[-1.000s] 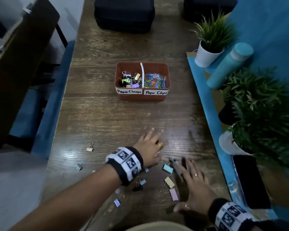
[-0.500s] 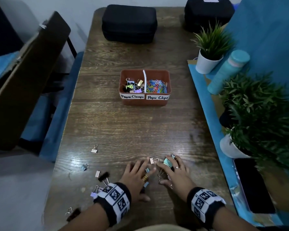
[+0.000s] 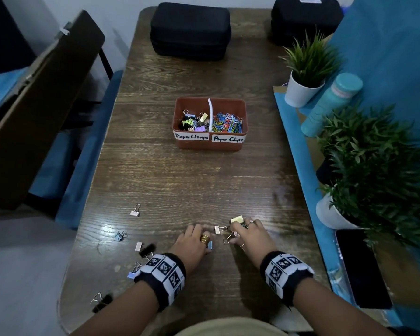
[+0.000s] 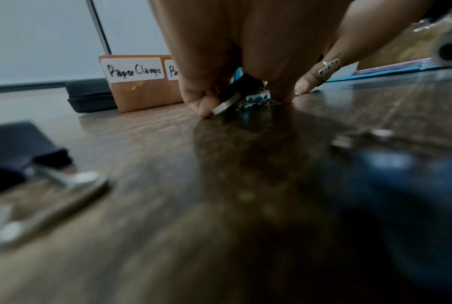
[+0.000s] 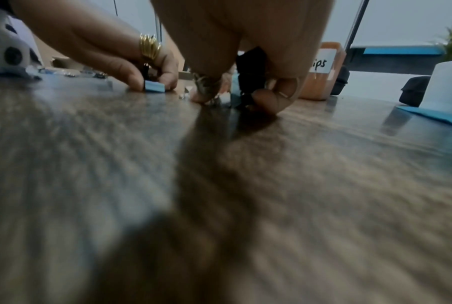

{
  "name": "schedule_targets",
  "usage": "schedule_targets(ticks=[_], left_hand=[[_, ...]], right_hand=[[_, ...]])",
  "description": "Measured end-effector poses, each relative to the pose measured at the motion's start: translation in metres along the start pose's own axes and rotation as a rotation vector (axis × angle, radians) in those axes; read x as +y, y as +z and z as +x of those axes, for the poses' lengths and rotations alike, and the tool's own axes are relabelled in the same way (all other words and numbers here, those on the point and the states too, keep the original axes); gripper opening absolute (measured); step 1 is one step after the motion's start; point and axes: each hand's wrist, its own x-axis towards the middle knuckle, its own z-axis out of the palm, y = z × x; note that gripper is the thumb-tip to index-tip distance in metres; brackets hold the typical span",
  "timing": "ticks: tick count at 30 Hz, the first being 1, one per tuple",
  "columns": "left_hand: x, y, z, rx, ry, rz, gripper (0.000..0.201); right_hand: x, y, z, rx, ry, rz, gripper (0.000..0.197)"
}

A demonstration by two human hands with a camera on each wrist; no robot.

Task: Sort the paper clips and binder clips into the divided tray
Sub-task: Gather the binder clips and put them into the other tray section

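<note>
The brown divided tray [image 3: 243, 110] stands mid-table, with binder clips in its left half, labelled "Paper Clamps", and coloured paper clips in its right. Near the front edge my left hand [image 3: 204, 241] pinches a small blue binder clip [image 5: 154, 88] against the table. My right hand [image 3: 238, 229] is close beside it, fingers curled round a black binder clip [image 5: 251, 78] and others. A yellow clip [image 3: 237, 218] shows at its fingertips. A pink clip [image 3: 218, 229] lies between the hands. Several loose binder clips [image 3: 134, 212] lie to the left.
Two black cases [image 3: 190, 32] sit at the table's far end. Potted plants [image 3: 306, 76], a teal bottle [image 3: 332, 103] and a dark phone [image 3: 361, 270] line the blue mat on the right. A chair [image 3: 34, 105] stands off the table's left edge.
My left hand's fingers, flat on the table half a second ago, have curled onto the blue clip. My right hand has closed tighter over its clips, and a yellow one now shows.
</note>
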Motion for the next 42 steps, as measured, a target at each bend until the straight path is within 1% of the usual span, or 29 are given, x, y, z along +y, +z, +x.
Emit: schedule_targets(ticks=[3,7,10,12,14,17,19,21,24,27,29,31,32,34,36,39,42], left_hand=[[0.003,-0.001,0.004,0.003,-0.031,-0.032,0.043],[0.008,0.0,0.008,0.019,-0.084,-0.039,0.044],[0.008,-0.002,0.008,0.007,-0.078,-0.024,0.046],[0.004,-0.007,0.008,0.02,-0.066,-0.071,0.046],[-0.003,-0.019,0.009,0.073,-0.081,-0.193,0.043],[-0.014,-0.059,0.02,0.253,-0.134,-0.383,0.039],[-0.023,-0.097,0.037,0.386,-0.155,-0.413,0.035],[-0.033,-0.139,0.059,0.478,-0.187,-0.411,0.035],[-0.045,-0.193,0.101,0.543,-0.252,-0.349,0.04],[-0.056,-0.223,0.14,0.539,-0.336,-0.351,0.041],[-0.065,-0.226,0.157,0.473,-0.341,-0.336,0.042],[-0.072,-0.221,0.161,0.372,-0.299,-0.241,0.05],[-0.075,-0.217,0.16,0.358,-0.264,-0.204,0.053],[-0.08,-0.203,0.149,0.424,-0.197,-0.236,0.051],[-0.086,-0.191,0.128,0.541,-0.184,-0.3,0.044],[-0.099,-0.17,0.085,0.638,-0.288,-0.369,0.033],[-0.105,-0.139,0.038,0.648,-0.388,-0.445,0.033]], right_hand=[[-0.002,-0.007,0.003,-0.01,-0.047,-0.035,0.029],[-0.015,-0.018,0.003,-0.024,-0.091,-0.1,0.035],[-0.027,-0.027,0.003,-0.037,-0.1,-0.178,0.038],[-0.031,-0.03,0.005,-0.062,-0.094,-0.201,0.036],[-0.032,-0.032,0.009,-0.088,-0.089,-0.2,0.035],[-0.031,-0.035,0.015,-0.117,-0.071,-0.189,0.039],[-0.028,-0.033,0.019,-0.09,-0.064,-0.15,0.04],[-0.023,-0.031,0.021,-0.054,-0.059,-0.082,0.037],[-0.012,-0.034,0.023,-0.004,-0.021,0.103,0.034],[-0.004,-0.052,0.024,0.114,0.025,0.337,0.026],[-0.003,-0.075,0.029,0.207,0.056,0.465,0.029],[-0.009,-0.105,0.04,0.317,0.041,0.507,0.03],[-0.013,-0.123,0.048,0.382,0.019,0.512,0.03],[-0.024,-0.159,0.069,0.479,-0.025,0.497,0.027],[-0.038,-0.191,0.095,0.52,-0.063,0.445,0.026],[-0.061,-0.224,0.142,0.491,-0.136,0.302,0.03],[-0.078,-0.233,0.187,0.409,-0.153,0.164,0.034]])
